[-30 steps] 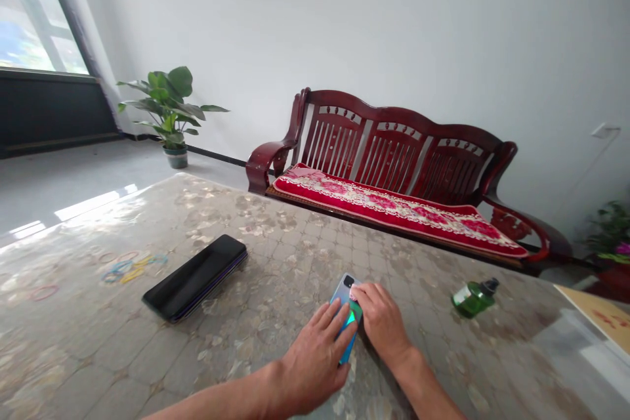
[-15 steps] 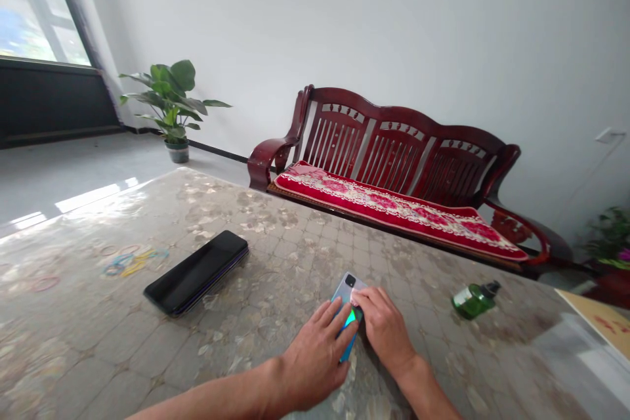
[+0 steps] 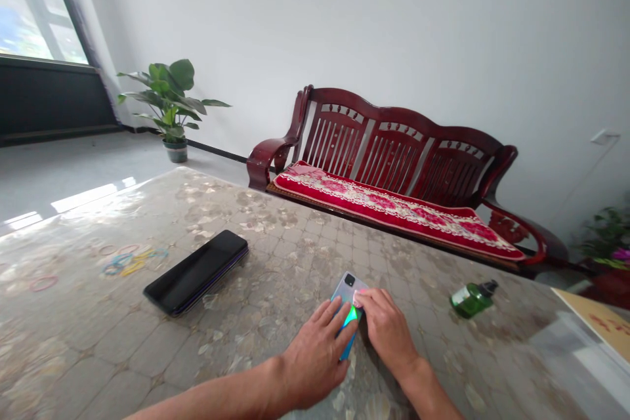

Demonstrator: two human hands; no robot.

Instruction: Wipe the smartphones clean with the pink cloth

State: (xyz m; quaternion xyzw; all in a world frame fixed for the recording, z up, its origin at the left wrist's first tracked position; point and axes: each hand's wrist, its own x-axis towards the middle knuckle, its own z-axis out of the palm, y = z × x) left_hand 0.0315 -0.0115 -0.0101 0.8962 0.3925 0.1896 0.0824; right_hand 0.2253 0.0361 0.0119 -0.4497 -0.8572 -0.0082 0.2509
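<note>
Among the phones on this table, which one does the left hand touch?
The silvery-blue phone, its back facing up under the left hand; the black phone farther left is untouched.

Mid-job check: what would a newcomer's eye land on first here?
Most likely the dark-red wooden bench beyond the table, with its red floral seat cover. Next, at lower center, the blue-silver phone, glinting green beside the spread left hand resting on it; the right hand holds a small pink-and-white wad there.

My left fingers (image 3: pixel 333 320) and right fingers (image 3: pixel 377 302) are slender and bare. My left forearm (image 3: pixel 221 390) and right forearm (image 3: pixel 427 388) are bare too, rounded and smooth in outline.
</note>
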